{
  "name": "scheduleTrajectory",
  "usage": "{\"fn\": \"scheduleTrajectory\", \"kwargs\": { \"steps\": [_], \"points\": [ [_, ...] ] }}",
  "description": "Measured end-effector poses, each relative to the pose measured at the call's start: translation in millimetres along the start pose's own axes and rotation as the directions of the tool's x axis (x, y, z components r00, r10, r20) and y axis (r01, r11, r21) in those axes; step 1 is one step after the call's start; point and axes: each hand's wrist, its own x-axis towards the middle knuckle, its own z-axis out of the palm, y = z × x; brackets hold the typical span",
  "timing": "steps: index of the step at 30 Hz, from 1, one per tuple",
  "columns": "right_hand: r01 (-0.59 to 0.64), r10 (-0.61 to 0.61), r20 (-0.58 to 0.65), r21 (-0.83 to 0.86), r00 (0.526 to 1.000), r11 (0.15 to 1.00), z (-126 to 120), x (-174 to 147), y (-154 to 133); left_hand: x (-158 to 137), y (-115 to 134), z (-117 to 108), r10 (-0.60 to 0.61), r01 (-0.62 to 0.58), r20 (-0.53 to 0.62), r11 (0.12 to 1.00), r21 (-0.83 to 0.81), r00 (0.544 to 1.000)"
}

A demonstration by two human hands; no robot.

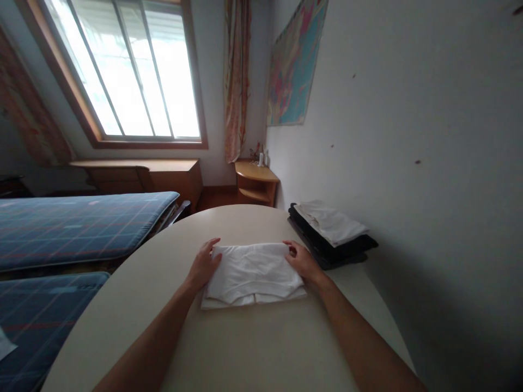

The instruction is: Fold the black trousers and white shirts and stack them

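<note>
A folded white garment (252, 272) lies on the pale round table (229, 223) in front of me, its far edge straight and its near edge in layered curves. At its far left corner, my left hand (205, 263) pinches the cloth between thumb and fingers. My right hand (303, 261) grips the far right corner in the same way. Both forearms reach in from the bottom of the view. What kind of garment it is, the folds do not show.
Right of my right hand, a stack of dark folded clothes (351, 247) with a white folded piece (333, 222) on top stands near the wall. Beds with blue plaid mattresses (81, 226) lie to the left. A small corner shelf (257, 173) and a desk (171, 165) stand beyond.
</note>
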Motion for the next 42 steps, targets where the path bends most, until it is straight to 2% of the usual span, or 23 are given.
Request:
{"fn": "scheduleTrajectory", "kwargs": {
  "steps": [3, 5, 7, 9, 12, 16, 20, 24, 26, 29, 30, 31, 32, 34, 36, 37, 39, 42],
  "points": [
    [0.004, -0.004, -0.013, 0.018, 1.000, 1.000, -1.2, -1.1, -1.1, -8.5, 24.2, 0.5, 0.181, -0.175, -0.027, 0.973, 0.149, 0.983],
    [0.018, -0.018, -0.012, 0.036, 1.000, 0.999, -1.4, -1.6, -1.4, -20.5, 49.0, 4.3, 0.304, -0.314, 0.082, 0.936, 0.160, 0.949],
    [0.040, -0.040, -0.001, 0.058, 0.999, 0.998, -1.3, -1.5, -0.3, -35.9, 74.0, 11.0, 0.424, -0.466, 0.265, 0.876, 0.120, 0.866],
    [0.061, -0.062, 0.010, 0.082, 0.998, 0.995, -1.2, -1.1, 2.1, -50.9, 92.6, 18.5, 0.478, -0.561, 0.410, 0.821, 0.108, 0.777],
    [0.076, -0.077, 0.012, 0.109, 0.997, 0.991, -2.2, -1.6, 5.0, -65.5, 102.9, 25.8, 0.481, -0.624, 0.535, 0.773, 0.115, 0.694],
    [0.059, -0.074, 0.071, 0.187, 0.995, 0.981, -11.0, -6.2, 0.0, -71.2, 100.3, 24.0, 0.486, -0.672, 0.598, 0.731, 0.121, 0.637],
    [0.067, -0.100, 0.263, 0.135, 0.960, 0.989, -31.8, -15.2, -10.4, -74.5, 104.7, 18.1, 0.482, -0.695, 0.634, 0.709, 0.123, 0.604],
    [0.008, -0.023, 0.477, 0.034, 0.879, 0.999, -60.8, -32.1, -13.5, -79.8, 108.1, 12.7, 0.512, -0.682, 0.638, 0.731, 0.028, 0.575],
    [-0.018, 0.044, 0.583, -0.050, 0.811, 0.999, -75.9, -43.8, -16.3, -84.3, 105.5, 6.9, 0.517, -0.645, 0.633, 0.763, -0.035, 0.577],
    [-0.033, 0.162, 0.713, -0.191, 0.682, 0.981, -92.4, -59.8, -31.2, -93.3, 99.9, -8.2, 0.489, -0.567, 0.626, 0.819, -0.089, 0.608],
    [-0.036, 0.197, 0.725, -0.231, 0.660, 0.972, -94.4, -63.2, -39.1, -96.2, 98.7, -14.5, 0.477, -0.543, 0.626, 0.834, -0.100, 0.617],
    [-0.031, 0.219, 0.717, -0.266, 0.662, 0.964, -94.2, -65.2, -47.8, -98.7, 98.0, -20.8, 0.473, -0.527, 0.626, 0.842, -0.114, 0.621],
    [-0.012, 0.221, 0.688, -0.295, 0.691, 0.955, -91.3, -65.6, -56.6, -100.6, 97.6, -26.5, 0.475, -0.518, 0.622, 0.846, -0.127, 0.622],
    [0.031, 0.187, 0.563, -0.356, 0.805, 0.934, -78.4, -62.6, -71.9, -102.8, 96.6, -34.2, 0.485, -0.519, 0.594, 0.845, -0.128, 0.642],
    [0.022, 0.140, 0.376, -0.397, 0.916, 0.918, -58.6, -56.6, -81.3, -103.7, 93.1, -34.4, 0.483, -0.541, 0.539, 0.839, -0.059, 0.690],
    [-0.008, 0.136, 0.291, -0.401, 0.947, 0.916, -47.6, -53.8, -83.6, -104.2, 89.8, -31.4, 0.473, -0.551, 0.512, 0.835, 0.000, 0.717],
    [-0.068, 0.158, 0.201, -0.395, 0.967, 0.916, -27.0, -49.9, -84.8, -106.2, 80.3, -20.4, 0.434, -0.548, 0.474, 0.826, 0.131, 0.766],
    [-0.091, 0.175, 0.187, -0.389, 0.967, 0.917, -5.5, -49.7, -83.3, -112.3, 63.5, 0.1, 0.362, -0.517, 0.461, 0.812, 0.270, 0.810]
  ]
}}
